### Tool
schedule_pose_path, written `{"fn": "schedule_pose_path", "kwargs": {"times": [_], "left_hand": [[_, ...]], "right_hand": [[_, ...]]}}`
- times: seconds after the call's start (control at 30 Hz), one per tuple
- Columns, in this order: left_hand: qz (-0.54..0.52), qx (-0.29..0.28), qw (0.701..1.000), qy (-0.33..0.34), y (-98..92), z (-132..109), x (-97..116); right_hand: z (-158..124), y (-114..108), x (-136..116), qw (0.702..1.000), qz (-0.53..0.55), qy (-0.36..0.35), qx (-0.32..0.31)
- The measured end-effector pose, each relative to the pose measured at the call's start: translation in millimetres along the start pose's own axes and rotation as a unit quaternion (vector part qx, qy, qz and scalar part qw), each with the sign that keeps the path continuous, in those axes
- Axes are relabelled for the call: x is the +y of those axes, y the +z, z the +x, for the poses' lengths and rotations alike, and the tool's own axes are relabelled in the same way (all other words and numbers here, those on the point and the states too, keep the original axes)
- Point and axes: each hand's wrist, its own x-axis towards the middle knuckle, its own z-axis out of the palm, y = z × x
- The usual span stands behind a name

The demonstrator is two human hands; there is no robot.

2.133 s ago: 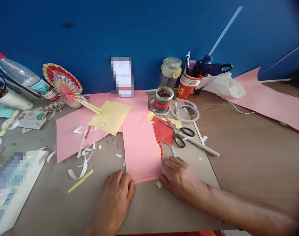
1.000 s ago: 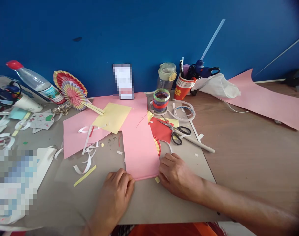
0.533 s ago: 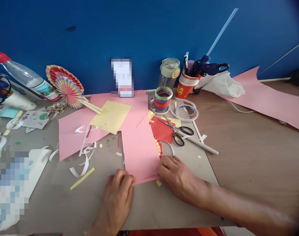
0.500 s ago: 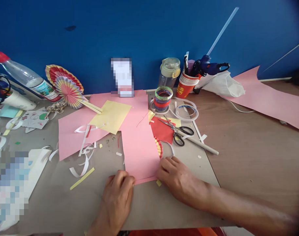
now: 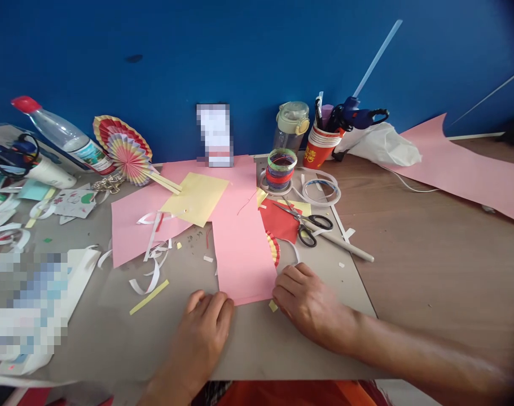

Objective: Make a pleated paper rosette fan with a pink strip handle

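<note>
A long sheet of pink paper (image 5: 245, 259) lies lengthwise before me, with a narrow fold along its near edge. At that edge's left corner is my left hand (image 5: 210, 321), its fingers curled and closed on the paper. My right hand (image 5: 301, 296) grips the right corner in the same way, fingertips hidden beneath the knuckles. A small yellow scrap (image 5: 273, 305) lies by my right fingers. Part of a red and yellow pleated paper piece (image 5: 272, 248) shows from under the sheet's right side.
Black-handled scissors (image 5: 308, 231) lie on red paper (image 5: 277, 217) to the right. Behind stand a yarn-wrapped jar (image 5: 281, 172), a lidded bottle (image 5: 291, 127) and red paper cups (image 5: 320, 146). Leftward are a pleated paper fan (image 5: 127, 158), yellow paper (image 5: 197, 197) and white paper strips (image 5: 149, 282).
The near edge of the pink paper is folded slightly further away from me, with both hands still at its corners. The camera view has shifted a little to the left.
</note>
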Motion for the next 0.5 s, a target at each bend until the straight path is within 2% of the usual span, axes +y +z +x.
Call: {"fn": "schedule_pose_path", "kwargs": {"times": [0.1,0.27,0.5], "left_hand": [[-0.019,-0.003,1.0,0.004,1.9,-2.3,0.4],[-0.041,0.026,0.998,-0.028,0.8,-2.1,3.2],[-0.076,0.024,0.994,-0.082,0.5,2.7,-1.3]], "right_hand": [[1.6,3.9,1.2,0.997,-0.052,-0.048,0.004],[4.3,3.5,1.4,0.999,-0.045,-0.027,0.005],[6.9,7.1,4.6,1.0,-0.023,-0.007,0.02]]}}
